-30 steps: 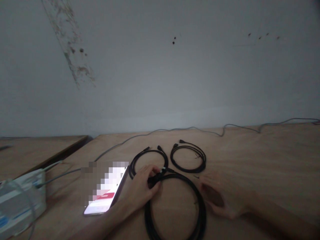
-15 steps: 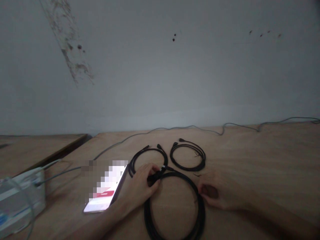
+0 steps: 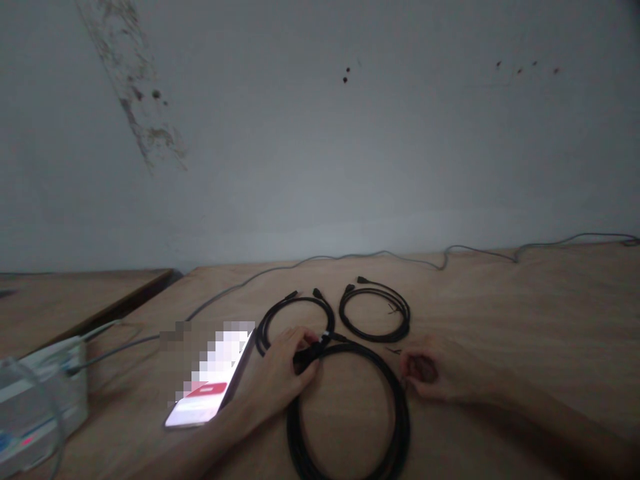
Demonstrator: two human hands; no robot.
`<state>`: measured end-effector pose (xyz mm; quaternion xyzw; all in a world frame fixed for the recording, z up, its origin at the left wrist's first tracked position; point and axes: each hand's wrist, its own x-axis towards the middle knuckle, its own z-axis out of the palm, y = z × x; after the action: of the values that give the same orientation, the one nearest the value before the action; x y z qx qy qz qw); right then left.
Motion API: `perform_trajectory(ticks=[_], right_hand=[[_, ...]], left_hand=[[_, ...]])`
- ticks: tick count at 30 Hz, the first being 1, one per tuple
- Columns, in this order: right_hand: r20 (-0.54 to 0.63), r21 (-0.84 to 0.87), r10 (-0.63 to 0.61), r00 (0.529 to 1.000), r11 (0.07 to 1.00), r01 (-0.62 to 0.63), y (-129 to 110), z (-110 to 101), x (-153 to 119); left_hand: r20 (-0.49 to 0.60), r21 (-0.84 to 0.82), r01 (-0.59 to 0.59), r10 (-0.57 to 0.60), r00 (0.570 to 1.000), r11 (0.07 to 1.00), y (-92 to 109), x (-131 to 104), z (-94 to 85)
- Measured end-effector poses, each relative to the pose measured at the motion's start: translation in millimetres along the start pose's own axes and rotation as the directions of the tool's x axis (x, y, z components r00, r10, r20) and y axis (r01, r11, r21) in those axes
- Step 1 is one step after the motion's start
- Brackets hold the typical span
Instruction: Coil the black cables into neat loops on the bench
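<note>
A large coil of black cable (image 3: 403, 413) lies flat at the front of the wooden table. My left hand (image 3: 287, 370) is closed on its upper left part, near the dark plug end. Just off the coil's right side is my right hand (image 3: 430, 370), its thumb and fingers curled into a ring; a thin dark tie (image 3: 394, 350) sticks out by its fingertips. Whether the fingers grip the tie is too small to tell. Behind my hands lie two smaller coils, one at the left (image 3: 330, 313) and one at the right (image 3: 375, 338), each with two plugs showing.
A lit phone (image 3: 207, 393) lies left of my left hand. Farther left stands a white box (image 3: 45, 400) with cables. A long grey cable (image 3: 235, 287) runs along the back of the table (image 3: 525, 320), below the grey wall.
My right hand has moved slightly up, off the big coil's right side. My left hand keeps its hold on the coil.
</note>
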<state>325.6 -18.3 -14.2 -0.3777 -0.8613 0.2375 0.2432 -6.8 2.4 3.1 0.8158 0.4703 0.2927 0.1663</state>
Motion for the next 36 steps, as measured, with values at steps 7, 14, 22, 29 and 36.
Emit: perform_trajectory(ticks=[7, 14, 22, 29, 36], right_hand=[[-0.126, -0.136, 0.164, 0.978, 0.974, -0.181, 5, -17, 3], [-0.258, -0.241, 0.235, 0.937, 0.924, -0.298, -7, -28, 11], [-0.262, -0.236, 0.221, 0.939, 0.929, -0.285, -1, -27, 10], [-0.289, -0.223, 0.226, 0.930, 0.929, -0.295, 6, -28, 8], [-0.284, -0.199, 0.124, 0.951, 0.962, -0.185, 1, -16, 7]], left_hand=[[-0.006, -0.011, 0.000, 0.000, 1.000, 1.000, 1, 0, -0.5], [-0.011, -0.015, -0.001, 0.001, 1.000, 1.000, 0, 0, 0.5], [-0.007, -0.011, -0.010, 0.010, 1.000, 1.000, -2, -1, 0.0], [-0.015, -0.011, -0.008, 0.008, 1.000, 1.000, -2, -2, -0.3], [-0.007, -0.015, -0.009, 0.009, 1.000, 1.000, -2, -2, -0.3]])
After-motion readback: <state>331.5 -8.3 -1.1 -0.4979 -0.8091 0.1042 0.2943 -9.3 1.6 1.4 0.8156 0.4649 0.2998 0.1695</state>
